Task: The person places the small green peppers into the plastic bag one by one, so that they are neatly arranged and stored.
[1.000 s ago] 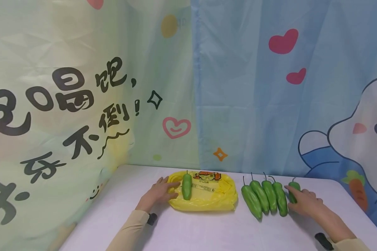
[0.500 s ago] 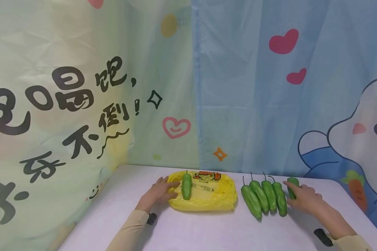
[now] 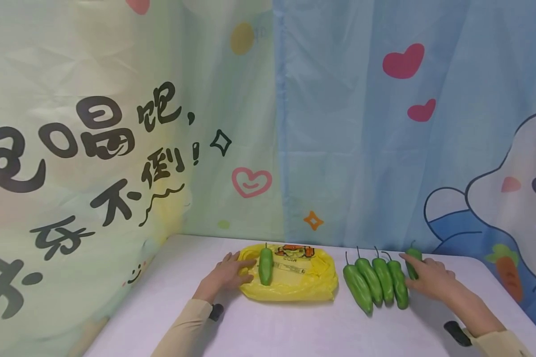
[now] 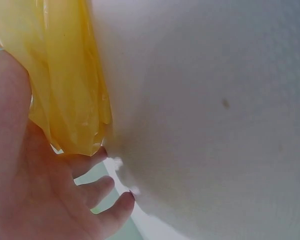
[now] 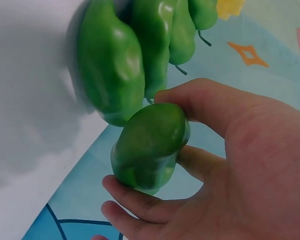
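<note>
My right hand [image 3: 434, 280] holds a green chili pepper [image 3: 413, 259] between thumb and fingers at the table's far right. In the right wrist view this pepper [image 5: 151, 145] is seen end-on, the thumb at one side and fingers at the other. Just left of it several more green peppers [image 3: 381, 281] lie in a row, stems toward the curtain. On the left, my left hand [image 3: 225, 273] touches the left side of a yellow plastic bag [image 3: 290, 293], its fingers spread around the edge. One green pepper [image 3: 265, 267] lies on the bag's left part.
The white table [image 3: 295, 329] ends at the back against a printed curtain [image 3: 326, 148] with hearts and a cartoon rabbit. A side curtain [image 3: 71, 297] with large black characters hangs along the left.
My right hand has moved a little up and left with the pepper, which now overlaps the curtain at its top. The left hand, bag and other peppers stay put.
</note>
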Action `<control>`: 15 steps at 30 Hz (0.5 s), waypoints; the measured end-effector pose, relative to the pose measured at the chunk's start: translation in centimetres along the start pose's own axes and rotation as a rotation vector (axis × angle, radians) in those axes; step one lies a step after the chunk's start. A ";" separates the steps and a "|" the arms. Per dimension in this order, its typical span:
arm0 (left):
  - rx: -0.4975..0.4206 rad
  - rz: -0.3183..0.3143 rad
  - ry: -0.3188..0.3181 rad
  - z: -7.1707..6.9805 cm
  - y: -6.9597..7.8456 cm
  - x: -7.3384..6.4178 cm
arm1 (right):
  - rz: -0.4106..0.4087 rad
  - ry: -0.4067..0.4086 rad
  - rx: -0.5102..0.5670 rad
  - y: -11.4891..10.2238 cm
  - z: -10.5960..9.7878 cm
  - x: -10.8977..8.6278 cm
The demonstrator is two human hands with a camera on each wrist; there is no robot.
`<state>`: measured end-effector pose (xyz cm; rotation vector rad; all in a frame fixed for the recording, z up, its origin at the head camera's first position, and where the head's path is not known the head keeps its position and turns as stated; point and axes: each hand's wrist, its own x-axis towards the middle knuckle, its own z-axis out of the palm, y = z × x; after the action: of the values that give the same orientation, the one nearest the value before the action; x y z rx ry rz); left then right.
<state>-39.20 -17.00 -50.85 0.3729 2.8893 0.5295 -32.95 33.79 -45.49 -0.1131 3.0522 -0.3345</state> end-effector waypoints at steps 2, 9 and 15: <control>-0.008 -0.005 -0.001 0.0 0.0 0.0 | -0.006 0.006 0.004 -0.1 -0.1 0.0; -0.014 -0.026 -0.008 0.1 -0.1 0.2 | -0.030 0.029 0.004 -0.6 -0.2 0.1; -0.011 -0.023 -0.006 0.2 -0.2 0.3 | -0.041 0.045 -0.010 -1.2 -0.3 0.1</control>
<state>-39.50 -17.04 -51.14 0.3383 2.8798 0.5392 -32.98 32.72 -44.91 -0.1717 3.1005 -0.3284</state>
